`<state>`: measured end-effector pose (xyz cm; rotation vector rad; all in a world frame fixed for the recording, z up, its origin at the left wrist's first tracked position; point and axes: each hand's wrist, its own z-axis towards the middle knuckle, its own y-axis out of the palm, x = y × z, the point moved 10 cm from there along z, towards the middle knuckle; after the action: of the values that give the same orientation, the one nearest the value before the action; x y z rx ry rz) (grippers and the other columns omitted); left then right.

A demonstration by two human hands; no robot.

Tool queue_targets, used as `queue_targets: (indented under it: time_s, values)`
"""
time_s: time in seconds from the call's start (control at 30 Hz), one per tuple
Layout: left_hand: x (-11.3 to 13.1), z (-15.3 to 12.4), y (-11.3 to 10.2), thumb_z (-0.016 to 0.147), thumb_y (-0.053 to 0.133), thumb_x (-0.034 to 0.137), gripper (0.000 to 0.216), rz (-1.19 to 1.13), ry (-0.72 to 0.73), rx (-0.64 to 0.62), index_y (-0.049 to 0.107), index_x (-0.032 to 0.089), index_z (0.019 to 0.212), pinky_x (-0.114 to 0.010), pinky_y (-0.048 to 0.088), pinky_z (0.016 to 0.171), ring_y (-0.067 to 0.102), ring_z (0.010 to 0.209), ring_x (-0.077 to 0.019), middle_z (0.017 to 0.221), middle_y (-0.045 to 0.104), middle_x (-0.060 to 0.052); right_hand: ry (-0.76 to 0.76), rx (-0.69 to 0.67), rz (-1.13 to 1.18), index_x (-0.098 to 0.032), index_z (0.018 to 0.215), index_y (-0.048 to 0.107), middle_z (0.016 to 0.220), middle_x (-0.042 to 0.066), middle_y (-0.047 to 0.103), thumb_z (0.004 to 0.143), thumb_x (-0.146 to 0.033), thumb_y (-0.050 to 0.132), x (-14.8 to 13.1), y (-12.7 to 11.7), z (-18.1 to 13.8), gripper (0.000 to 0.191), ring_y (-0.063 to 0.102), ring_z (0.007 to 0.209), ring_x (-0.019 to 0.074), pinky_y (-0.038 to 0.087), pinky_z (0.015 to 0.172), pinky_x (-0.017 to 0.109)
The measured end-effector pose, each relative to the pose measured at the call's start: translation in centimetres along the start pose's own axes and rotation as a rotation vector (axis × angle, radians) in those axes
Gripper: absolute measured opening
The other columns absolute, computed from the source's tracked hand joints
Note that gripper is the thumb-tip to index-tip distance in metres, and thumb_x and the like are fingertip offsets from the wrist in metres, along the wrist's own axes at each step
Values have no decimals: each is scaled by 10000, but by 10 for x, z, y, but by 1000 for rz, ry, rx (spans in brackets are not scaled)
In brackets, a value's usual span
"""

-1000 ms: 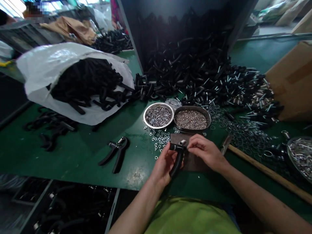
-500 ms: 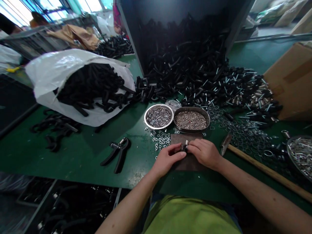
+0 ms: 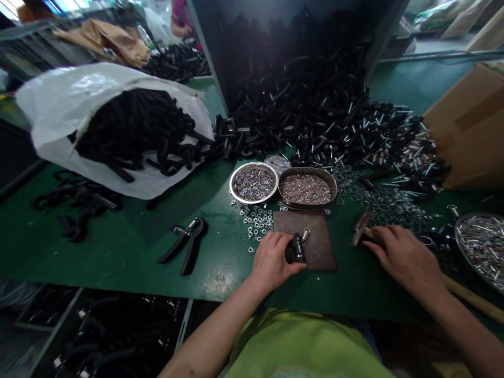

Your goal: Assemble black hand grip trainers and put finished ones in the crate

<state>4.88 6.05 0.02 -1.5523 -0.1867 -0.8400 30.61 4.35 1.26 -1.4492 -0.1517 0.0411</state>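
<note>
My left hand (image 3: 273, 257) is closed around a short black plastic part (image 3: 298, 248), pressed upright or slightly tilted on a brown metal plate (image 3: 323, 253). A small coil spring (image 3: 305, 236) sticks out beside that part. My right hand (image 3: 405, 257) is closed round the wooden handle of a hammer (image 3: 360, 229), close to its head; the palm hides part of the handle. To the left lies a hand exerciser (image 3: 189, 244) with two black handles and a spring.
Two metal bowls, one round (image 3: 253, 199) and one oval (image 3: 307, 205), hold small metal pieces behind the plate. Loose nuts (image 3: 258, 223) lie beside it. Rings (image 3: 394, 207), black parts, a white sack (image 3: 43, 115), a carton (image 3: 472, 131) and a pin bowl (image 3: 482, 247) surround the area.
My right hand has left the black part and moved right onto the hammer handle. My left hand keeps hold of the part on the plate. The camera view has shifted slightly.
</note>
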Motion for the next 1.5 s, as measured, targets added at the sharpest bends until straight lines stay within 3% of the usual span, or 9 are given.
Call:
queue_targets:
  time_s: [0.1, 0.2, 0.43, 0.67, 1.07, 1.5]
  values:
    - [0, 2, -1, 596, 764, 507, 599, 66, -7, -7, 598, 211, 1090, -380, 465, 800, 534, 947, -244, 1043, 558, -76, 88, -23, -43, -200, 982, 547, 860, 131, 578, 881, -473, 382, 39, 22, -27, 335, 536, 803, 308, 425, 654, 414]
    - [4, 2, -3, 611, 750, 520, 587, 146, 20, -44, 599, 224, 1095, -377, 467, 790, 537, 928, -244, 1025, 562, -72, 129, -18, 0, -194, 986, 518, 875, 121, 595, 902, -436, 350, 47, 31, -34, 307, 563, 815, 295, 438, 679, 412]
    - [7, -3, -6, 679, 688, 546, 567, 231, 13, -78, 566, 224, 1130, -332, 490, 705, 519, 1005, -255, 1066, 580, -75, 235, -33, 88, -196, 1050, 499, 973, 100, 631, 921, -429, 356, 32, 17, -25, 303, 620, 781, 257, 432, 580, 358]
    - [6, -8, -1, 757, 613, 546, 636, 229, 71, -12, 467, 237, 1294, -324, 479, 737, 530, 983, -234, 1059, 615, -71, 162, 32, 9, -176, 1051, 514, 930, 114, 618, 930, -367, 360, 20, 15, -26, 273, 596, 808, 263, 425, 635, 357]
    - [8, -6, -3, 782, 572, 571, 655, 269, 208, 35, 486, 166, 1289, -339, 471, 796, 541, 886, -227, 987, 642, -80, 157, 59, -73, -148, 1007, 543, 849, 88, 604, 924, -365, 410, 16, 14, -25, 268, 568, 759, 221, 372, 613, 313]
    - [-4, -5, -4, 706, 685, 505, 610, 168, 53, 49, 545, 201, 1217, -367, 474, 801, 533, 965, -258, 1037, 602, -95, 120, 93, -27, -143, 977, 571, 859, 83, 621, 912, -343, 448, 19, 13, -25, 243, 565, 772, 215, 397, 640, 321]
